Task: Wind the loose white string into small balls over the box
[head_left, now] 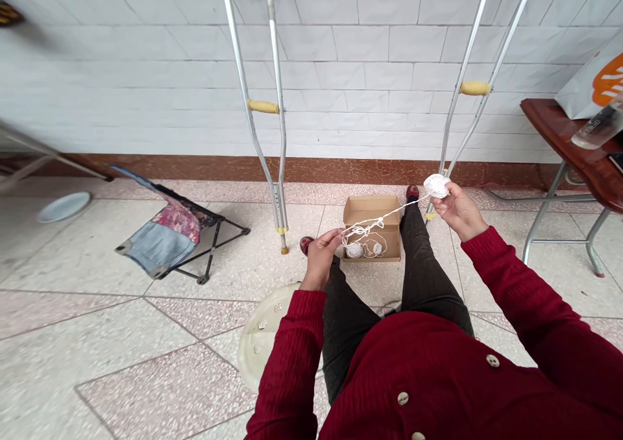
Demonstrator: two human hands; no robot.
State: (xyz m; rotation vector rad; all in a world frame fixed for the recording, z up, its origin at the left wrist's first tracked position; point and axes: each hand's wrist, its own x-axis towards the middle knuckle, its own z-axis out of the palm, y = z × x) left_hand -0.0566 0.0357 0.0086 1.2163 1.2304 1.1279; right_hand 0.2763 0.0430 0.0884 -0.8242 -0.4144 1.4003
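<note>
My right hand [456,211] grips a ball of white yarn [436,185], raised to the right of an open cardboard box [372,210]. From that ball a strand runs leftward to my left hand [322,256], whose fingers pinch a loose, tangled bunch of white yarn [361,230]. The tangle hangs above the box. Inside the box lie a larger white yarn ball [355,250] and a smaller one [378,249], with loose loops of strand around them. The box sits on the floor between my feet.
Two metal crutches, a left one [263,107] and a right one [474,88], lean on the tiled wall. A folding stool [168,235] stands at left, a round plastic stool [253,336] beside my leg. At right is a brown table [559,132] with a bag [584,89] and a bottle [598,128].
</note>
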